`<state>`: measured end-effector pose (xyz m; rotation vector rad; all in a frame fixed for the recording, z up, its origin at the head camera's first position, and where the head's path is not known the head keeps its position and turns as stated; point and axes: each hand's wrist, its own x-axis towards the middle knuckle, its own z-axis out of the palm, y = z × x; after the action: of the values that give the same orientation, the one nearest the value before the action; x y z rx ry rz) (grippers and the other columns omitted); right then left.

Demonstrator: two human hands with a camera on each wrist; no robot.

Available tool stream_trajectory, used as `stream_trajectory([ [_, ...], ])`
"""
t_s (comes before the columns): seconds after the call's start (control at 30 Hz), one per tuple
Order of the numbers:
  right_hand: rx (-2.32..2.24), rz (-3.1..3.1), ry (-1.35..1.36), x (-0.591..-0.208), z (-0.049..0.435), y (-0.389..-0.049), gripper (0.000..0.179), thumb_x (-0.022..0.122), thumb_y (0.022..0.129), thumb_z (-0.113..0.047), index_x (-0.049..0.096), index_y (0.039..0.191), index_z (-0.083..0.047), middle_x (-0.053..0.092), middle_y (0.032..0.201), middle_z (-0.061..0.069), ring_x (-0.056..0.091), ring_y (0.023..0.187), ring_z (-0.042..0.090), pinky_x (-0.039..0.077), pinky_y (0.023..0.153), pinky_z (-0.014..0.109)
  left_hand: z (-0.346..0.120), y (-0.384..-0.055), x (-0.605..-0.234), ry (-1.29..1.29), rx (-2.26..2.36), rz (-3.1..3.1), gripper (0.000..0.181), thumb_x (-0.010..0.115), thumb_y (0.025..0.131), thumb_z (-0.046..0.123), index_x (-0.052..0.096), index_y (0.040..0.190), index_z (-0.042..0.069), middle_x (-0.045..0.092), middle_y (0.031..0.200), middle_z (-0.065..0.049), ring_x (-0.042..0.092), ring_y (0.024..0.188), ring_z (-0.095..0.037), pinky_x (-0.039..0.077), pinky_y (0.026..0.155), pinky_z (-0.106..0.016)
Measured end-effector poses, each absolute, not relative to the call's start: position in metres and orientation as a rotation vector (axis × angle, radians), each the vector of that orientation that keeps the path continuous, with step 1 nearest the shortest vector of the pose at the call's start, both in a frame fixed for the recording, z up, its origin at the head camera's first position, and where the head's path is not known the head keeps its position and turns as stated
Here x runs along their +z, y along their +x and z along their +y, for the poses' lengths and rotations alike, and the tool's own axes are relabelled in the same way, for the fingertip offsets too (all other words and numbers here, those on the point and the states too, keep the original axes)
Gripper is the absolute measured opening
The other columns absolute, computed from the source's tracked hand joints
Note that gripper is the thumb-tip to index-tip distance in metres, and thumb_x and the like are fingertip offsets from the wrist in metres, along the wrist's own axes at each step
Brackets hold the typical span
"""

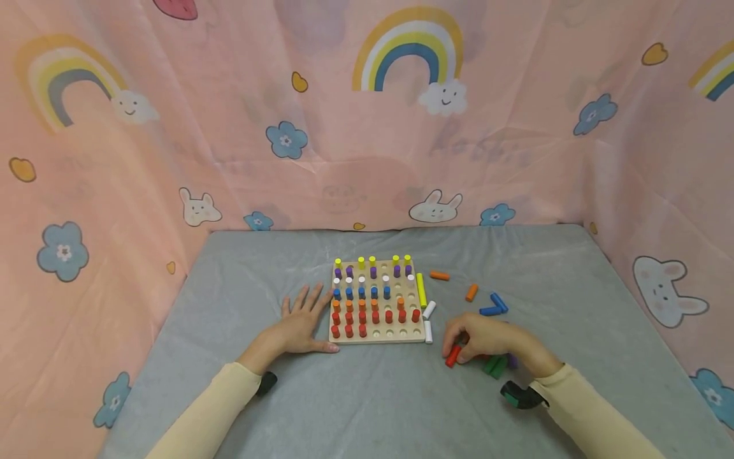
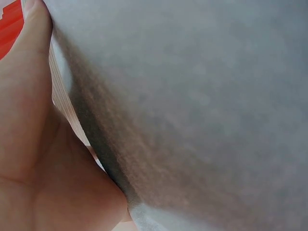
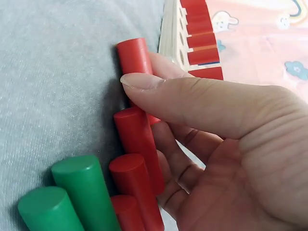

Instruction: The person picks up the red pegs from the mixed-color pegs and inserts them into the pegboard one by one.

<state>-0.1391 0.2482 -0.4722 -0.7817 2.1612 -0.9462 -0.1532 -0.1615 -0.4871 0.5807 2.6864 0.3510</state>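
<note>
A wooden pegboard (image 1: 395, 341) carries rows of yellow, purple, white, blue, orange and red pegs, with bare holes in several rows. My left hand (image 1: 301, 324) lies with fingers spread along the board's left side, fingertips and thumb right at its edge. Thumb and fingers of my right hand (image 1: 484, 335) pinch a red peg (image 3: 134, 55) low over the cloth, to the right of the board. More red pegs (image 3: 138, 144) lie in a row beneath that hand, beside green pegs (image 3: 86, 187). In the head view the hand partly hides this pile.
A long yellow peg (image 1: 421, 290) and two white pegs (image 1: 429, 310) lie along the board's right edge. Farther right are two orange pegs (image 1: 471, 292) and two blue pegs (image 1: 490, 312). A purple peg (image 1: 512, 361) shows by the right wrist. Grey cloth (image 1: 367, 401) covers the table.
</note>
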Motion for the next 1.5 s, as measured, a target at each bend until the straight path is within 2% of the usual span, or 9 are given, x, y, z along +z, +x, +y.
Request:
stream_trajectory([
  [0.3, -0.905, 2.211, -0.764, -0.472, 0.243, -0.137, 0.019, 0.081, 0.075, -0.007, 0.078, 0.09, -0.019, 0.067, 0.094, -0.004, 0.053, 0.083, 0.007, 0.044, 0.073, 0.02, -0.161, -0.152, -0.487, 0.577, 0.356, 2.693, 0.12, 0.072, 0.074, 0.07, 0.007, 0.161, 0.021, -0.004, 0.169, -0.013, -0.005, 0.155, -0.043, 0.003, 0.113, -0.077],
  [1.23, -0.886, 2.236, -0.706, -0.466, 0.237, -0.137, 0.015, 0.078, 0.081, -0.007, 0.075, 0.093, -0.016, 0.065, 0.087, -0.002, 0.054, 0.076, 0.004, 0.046, 0.068, 0.02, -0.161, -0.154, -0.487, 0.57, 0.362, 2.681, 0.12, 0.072, 0.074, 0.07, 0.005, 0.161, 0.022, -0.006, 0.169, -0.012, -0.006, 0.155, -0.043, 0.0, 0.113, -0.077],
  [1.5, -0.922, 2.222, -0.746, -0.463, 0.236, -0.136, 0.021, 0.073, 0.088, -0.014, 0.075, 0.108, -0.017, 0.063, 0.09, -0.003, 0.053, 0.08, 0.006, 0.045, 0.072, 0.02, -0.161, -0.153, -0.487, 0.572, 0.358, 2.686, 0.12, 0.072, 0.074, 0.07, 0.005, 0.161, 0.023, -0.005, 0.169, -0.012, -0.006, 0.155, -0.043, 0.001, 0.113, -0.077],
])
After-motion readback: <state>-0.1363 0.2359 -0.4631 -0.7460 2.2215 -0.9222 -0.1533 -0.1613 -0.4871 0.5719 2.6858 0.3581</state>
